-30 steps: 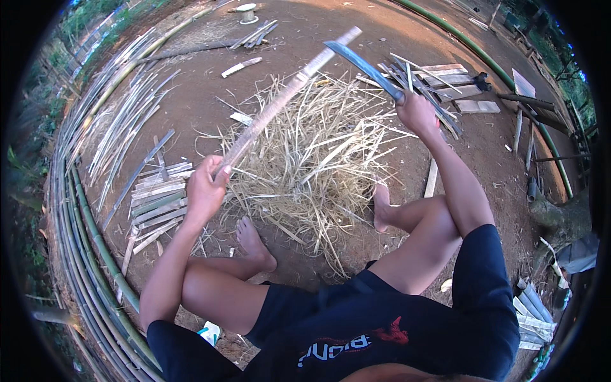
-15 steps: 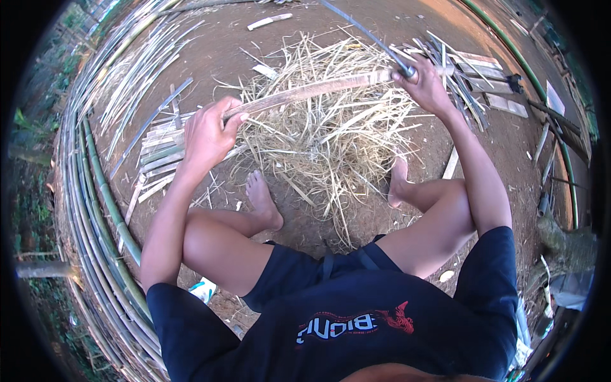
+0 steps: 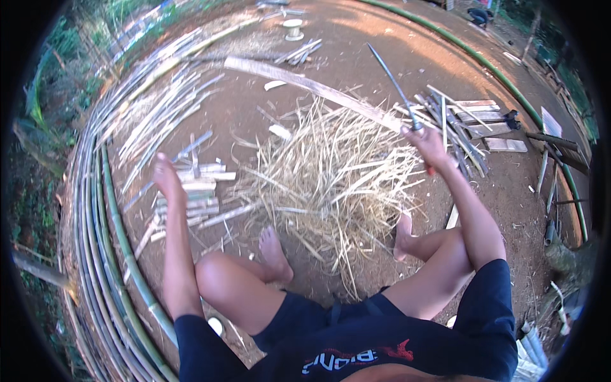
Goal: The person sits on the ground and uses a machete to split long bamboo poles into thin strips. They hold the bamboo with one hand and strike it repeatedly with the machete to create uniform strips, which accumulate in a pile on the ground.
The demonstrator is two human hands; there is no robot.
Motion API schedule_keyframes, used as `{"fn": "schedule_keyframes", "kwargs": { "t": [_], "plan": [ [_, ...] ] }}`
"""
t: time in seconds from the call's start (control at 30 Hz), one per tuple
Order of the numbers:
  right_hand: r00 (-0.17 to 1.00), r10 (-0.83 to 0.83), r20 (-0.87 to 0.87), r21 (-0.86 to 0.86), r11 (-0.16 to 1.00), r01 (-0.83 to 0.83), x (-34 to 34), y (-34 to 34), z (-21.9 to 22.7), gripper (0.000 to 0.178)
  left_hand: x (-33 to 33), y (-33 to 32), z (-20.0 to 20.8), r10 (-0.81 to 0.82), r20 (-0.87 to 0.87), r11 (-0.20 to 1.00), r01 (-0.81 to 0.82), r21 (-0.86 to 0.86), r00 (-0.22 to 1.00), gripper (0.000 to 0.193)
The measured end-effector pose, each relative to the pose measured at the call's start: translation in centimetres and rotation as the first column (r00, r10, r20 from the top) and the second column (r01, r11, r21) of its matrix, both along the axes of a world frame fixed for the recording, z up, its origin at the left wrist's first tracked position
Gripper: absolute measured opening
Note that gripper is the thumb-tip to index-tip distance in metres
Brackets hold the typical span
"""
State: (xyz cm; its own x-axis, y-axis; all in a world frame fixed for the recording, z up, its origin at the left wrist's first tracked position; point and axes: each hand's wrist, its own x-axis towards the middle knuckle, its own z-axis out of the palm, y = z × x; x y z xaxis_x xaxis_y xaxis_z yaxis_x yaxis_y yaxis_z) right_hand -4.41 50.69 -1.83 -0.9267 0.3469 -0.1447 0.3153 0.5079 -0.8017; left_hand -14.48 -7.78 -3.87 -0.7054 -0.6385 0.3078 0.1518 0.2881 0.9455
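Note:
My right hand is closed round the handle of a long, narrow-bladed knife, its dark blade pointing up and away. A bit of red shows below the fist. The near end of a long, flat wooden slat meets the fingers of this same hand; the slat slants up to the left over a heap of pale shavings. My left hand is raised off the slat, out to the left above a stack of short split pieces. Its fingers are blurred and seen edge-on.
Long bamboo poles curve along the left side. Thin split strips lie at the far left. Wooden boards and dark strips lie at right. A pale spool-shaped object stands farther off. My bare feet flank the heap.
My left hand has let go of the slat and moved left. The slat's far end has swung up and away, while my right hand still grips the knife. The view has tilted upward.

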Motion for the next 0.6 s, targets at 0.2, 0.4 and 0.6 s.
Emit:
{"fn": "schedule_keyframes", "kwargs": {
  "t": [0.2, 0.4, 0.6],
  "plan": [
    [0.984, -0.061, -0.166, -0.564, 0.825, -0.043, -3.6, -6.2, -2.1, 0.035, 3.2, 19.0, 3.1, -0.768, 0.342, 0.531, 0.837, -0.135, 0.542, 0.043],
    [0.978, -0.058, -0.201, -0.774, 0.622, -0.122, -3.5, -15.6, -2.0, 0.025, 4.3, 28.8, 2.7, -0.904, 0.112, 0.425, 0.896, 0.129, 0.412, 0.04],
    [0.979, 0.089, -0.185, -0.753, 0.628, -0.199, -2.1, -17.4, -1.9, 0.026, 2.4, 27.8, 2.1, -0.871, 0.158, 0.491, 0.82, 0.295, 0.465, 0.012]
  ]
}}
